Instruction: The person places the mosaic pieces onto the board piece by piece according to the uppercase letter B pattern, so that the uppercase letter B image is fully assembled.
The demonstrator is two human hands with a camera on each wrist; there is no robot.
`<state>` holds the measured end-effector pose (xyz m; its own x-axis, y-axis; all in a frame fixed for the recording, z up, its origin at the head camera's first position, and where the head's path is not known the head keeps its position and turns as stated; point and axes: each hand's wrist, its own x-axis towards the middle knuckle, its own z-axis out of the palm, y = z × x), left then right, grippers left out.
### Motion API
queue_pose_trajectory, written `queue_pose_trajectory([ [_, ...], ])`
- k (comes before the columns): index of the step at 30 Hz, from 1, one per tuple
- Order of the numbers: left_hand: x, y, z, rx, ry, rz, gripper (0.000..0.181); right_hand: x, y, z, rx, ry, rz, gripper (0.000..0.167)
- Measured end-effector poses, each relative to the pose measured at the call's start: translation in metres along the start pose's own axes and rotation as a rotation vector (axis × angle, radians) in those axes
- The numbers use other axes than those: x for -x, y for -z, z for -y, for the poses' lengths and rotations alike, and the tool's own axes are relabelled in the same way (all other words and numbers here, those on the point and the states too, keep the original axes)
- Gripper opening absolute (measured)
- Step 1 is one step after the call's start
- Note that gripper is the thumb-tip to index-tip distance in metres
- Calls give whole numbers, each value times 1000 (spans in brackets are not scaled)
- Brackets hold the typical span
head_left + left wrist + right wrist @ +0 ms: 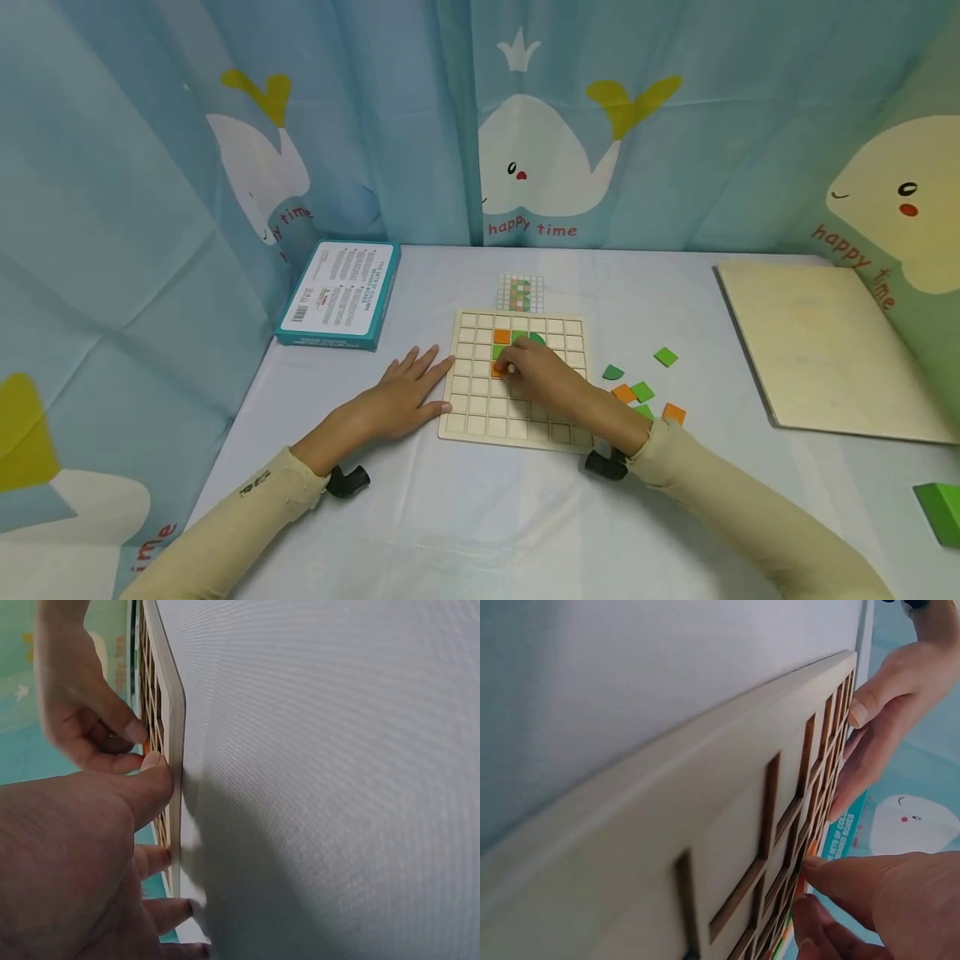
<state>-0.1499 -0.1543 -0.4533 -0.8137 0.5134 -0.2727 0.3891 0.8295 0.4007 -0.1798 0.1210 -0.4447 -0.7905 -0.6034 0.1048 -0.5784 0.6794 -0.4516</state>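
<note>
A wooden grid board (477,405) lies flat on the white table. My left hand (401,398), fingers spread, rests at its left edge; the thumb and a finger touch the rim in the left wrist view. Over the board's middle my right hand (543,375) pinches an orange square tile (496,372) between thumb and fingertips, down at a grid cell. Whether the tile is fully seated cannot be told. Above it sit another orange tile (502,336), a light green tile (498,352) and a dark green rounded piece (537,338), partly covered by the right hand.
A small pattern card (521,283) lies behind the board. Loose tiles, among them a green square (665,357) and a dark green piece (612,372), lie to the right. A teal box (337,292) stands back left, a plain wooden panel (832,346) right, a green block (941,510) beyond.
</note>
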Motion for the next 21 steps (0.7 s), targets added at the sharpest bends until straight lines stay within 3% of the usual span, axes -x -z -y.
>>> queue_pose_trajectory([
  [5,0,0,0,-1,-3,-5,76,5,1,-1,32,26,-8,14],
  [11,0,0,-2,5,-3,-7,77,18,19,-7,-59,-36,81,19],
  [14,0,0,-2,-1,7,-1,77,28,32,-21,-83,-47,60,21],
  [17,0,0,-1,-3,10,-1,78,42,52,-39,-81,-119,21,21],
  [21,0,0,-2,0,5,-7,77,63,83,-65,-47,-280,30,25],
])
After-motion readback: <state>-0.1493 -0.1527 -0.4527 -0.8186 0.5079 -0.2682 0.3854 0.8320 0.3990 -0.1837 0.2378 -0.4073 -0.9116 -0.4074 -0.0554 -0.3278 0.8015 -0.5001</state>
